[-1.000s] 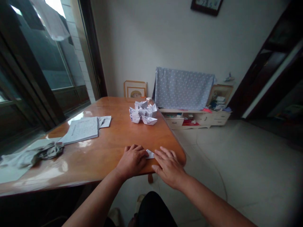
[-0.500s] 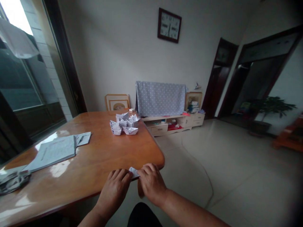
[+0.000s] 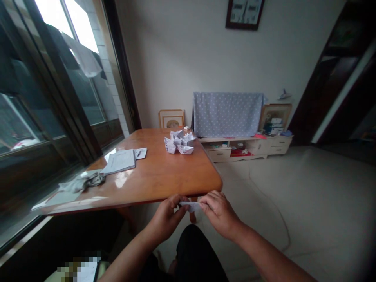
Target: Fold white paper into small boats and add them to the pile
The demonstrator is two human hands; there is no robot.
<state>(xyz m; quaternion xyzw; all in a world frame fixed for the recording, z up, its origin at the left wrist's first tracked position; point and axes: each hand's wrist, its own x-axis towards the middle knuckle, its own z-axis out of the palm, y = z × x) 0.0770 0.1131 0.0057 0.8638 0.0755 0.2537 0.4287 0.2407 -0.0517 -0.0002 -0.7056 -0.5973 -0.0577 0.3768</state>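
A small piece of folded white paper is stretched between my two hands, just off the near edge of the wooden table. My left hand pinches its left end between thumb and fingers. At the other end, the closed fingertips of my right hand grip the paper. Beyond my hands, a cluster of several folded paper boats sits on the table toward its far right side.
A stack of printed sheets lies on the left of the table, near a crumpled grey cloth. A low white cabinet stands against the wall, with a dotted cloth draped above it. My knee is below my hands.
Both hands have lifted the folded paper from the table edge and now hold it in the air, its face turned. The view has swung left and down.
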